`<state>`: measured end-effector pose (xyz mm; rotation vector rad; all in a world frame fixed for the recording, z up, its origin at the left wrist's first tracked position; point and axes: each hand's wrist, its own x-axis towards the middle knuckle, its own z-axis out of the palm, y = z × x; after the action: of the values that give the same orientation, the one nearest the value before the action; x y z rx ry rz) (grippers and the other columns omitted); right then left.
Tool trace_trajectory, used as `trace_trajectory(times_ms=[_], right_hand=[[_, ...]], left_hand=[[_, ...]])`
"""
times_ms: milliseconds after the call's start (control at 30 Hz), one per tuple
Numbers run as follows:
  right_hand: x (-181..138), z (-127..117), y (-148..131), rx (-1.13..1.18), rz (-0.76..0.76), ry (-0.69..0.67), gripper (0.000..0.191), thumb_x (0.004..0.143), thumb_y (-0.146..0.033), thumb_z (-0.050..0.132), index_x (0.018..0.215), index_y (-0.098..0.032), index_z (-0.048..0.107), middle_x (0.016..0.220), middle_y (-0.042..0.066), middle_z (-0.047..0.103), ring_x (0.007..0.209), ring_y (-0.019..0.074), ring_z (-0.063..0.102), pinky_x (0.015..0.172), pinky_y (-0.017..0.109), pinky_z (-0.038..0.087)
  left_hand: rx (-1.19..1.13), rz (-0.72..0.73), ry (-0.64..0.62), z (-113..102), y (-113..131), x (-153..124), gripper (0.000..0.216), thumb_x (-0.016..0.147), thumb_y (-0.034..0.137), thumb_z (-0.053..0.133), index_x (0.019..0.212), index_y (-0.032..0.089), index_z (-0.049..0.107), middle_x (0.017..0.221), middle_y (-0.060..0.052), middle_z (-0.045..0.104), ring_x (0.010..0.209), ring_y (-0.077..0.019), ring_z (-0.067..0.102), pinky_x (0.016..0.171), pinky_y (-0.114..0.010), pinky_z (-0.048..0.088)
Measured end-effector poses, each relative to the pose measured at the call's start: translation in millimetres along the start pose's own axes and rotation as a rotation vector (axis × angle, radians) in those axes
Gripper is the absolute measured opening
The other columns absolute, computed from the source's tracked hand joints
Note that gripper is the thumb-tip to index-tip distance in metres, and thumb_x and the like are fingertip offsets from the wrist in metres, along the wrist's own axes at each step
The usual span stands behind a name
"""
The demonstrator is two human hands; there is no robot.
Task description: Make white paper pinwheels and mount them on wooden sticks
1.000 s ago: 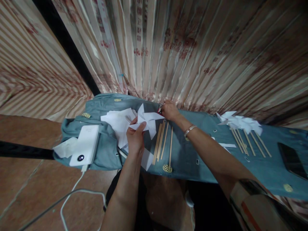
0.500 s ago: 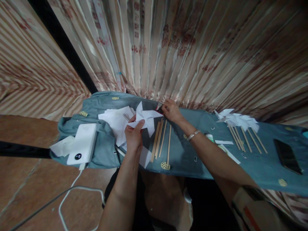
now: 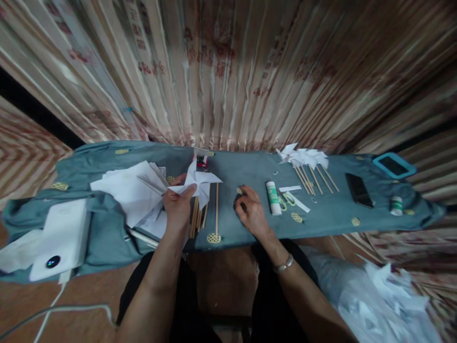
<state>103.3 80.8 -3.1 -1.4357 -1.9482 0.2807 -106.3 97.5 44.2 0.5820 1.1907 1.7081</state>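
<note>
My left hand (image 3: 177,206) pinches a white paper pinwheel (image 3: 198,182) and holds it just above the blue-green cloth (image 3: 250,171). Under it lie several thin wooden sticks (image 3: 216,209). My right hand (image 3: 249,212) rests on the cloth with its fingers curled down near a small dark item that I cannot make out. A glue stick (image 3: 273,197) and small green scissors (image 3: 283,200) lie just right of that hand. A pile of white paper sheets (image 3: 132,190) sits left of my left hand.
Finished pinwheels on sticks (image 3: 307,159) lie at the back right, beside a black phone (image 3: 359,189), a teal-framed device (image 3: 393,165) and a small spool (image 3: 396,205). A small red-and-white box (image 3: 202,161) stands behind. A white power bank (image 3: 60,238) sits far left. Curtains hang behind.
My right hand has left the far edge by the small box and come down to the cloth near the glue stick. The view has swung right. My left hand still holds the pinwheel.
</note>
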Motion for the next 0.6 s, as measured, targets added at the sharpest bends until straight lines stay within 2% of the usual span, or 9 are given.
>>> trace_trajectory(times_ms=[100,233,333,467,600], right_hand=[[-4,-4,-1,-0.091,-0.06,0.006,0.016,0.088,-0.017,0.052,0.085,-0.019,0.068,0.136,0.015,0.059,0.137,0.0286,0.045,0.113,0.051,0.042],[-1,-10,-5,-0.161,-0.088,-0.089,0.019,0.089,-0.015,0.05,0.092,-0.013,0.069,0.137,0.021,0.057,0.141,0.0311,0.041,0.114,0.05,0.041],[0,-16,-7,-0.198,-0.075,-0.145,0.019,0.09,-0.016,0.051,0.093,-0.015,0.07,0.138,0.019,0.057,0.142,0.031,0.039,0.112,0.05,0.043],[1,-25,-7,-0.222,-0.048,-0.206,0.018,0.091,-0.019,0.053,0.095,-0.015,0.07,0.136,0.018,0.059,0.135,0.0304,0.047,0.111,0.047,0.044],[1,-35,-6,-0.22,0.035,-0.279,0.02,0.09,-0.023,0.058,0.104,-0.014,0.069,0.137,0.018,0.059,0.126,0.029,0.057,0.109,0.041,0.046]], left_hand=[[0.026,0.003,-0.01,5,0,-4,0.059,0.053,0.031,0.087,0.107,0.015,0.07,0.075,-0.004,0.072,0.059,-0.0177,0.064,0.056,-0.027,0.049],[0.086,0.044,-0.017,9,-2,-5,0.052,0.052,0.028,0.086,0.101,0.019,0.071,0.072,0.0,0.072,0.057,-0.0151,0.062,0.054,-0.025,0.05],[0.125,0.058,-0.018,10,-7,-5,0.047,0.051,0.028,0.086,0.094,0.018,0.071,0.073,0.0,0.073,0.057,-0.0133,0.062,0.054,-0.022,0.05],[0.133,0.04,-0.02,11,-11,-7,0.044,0.049,0.028,0.087,0.089,0.017,0.07,0.074,0.0,0.073,0.058,-0.0129,0.063,0.053,-0.022,0.051],[0.14,0.046,-0.05,10,-11,-11,0.043,0.052,0.026,0.087,0.091,0.015,0.072,0.076,0.001,0.073,0.061,-0.0121,0.061,0.055,-0.022,0.049]])
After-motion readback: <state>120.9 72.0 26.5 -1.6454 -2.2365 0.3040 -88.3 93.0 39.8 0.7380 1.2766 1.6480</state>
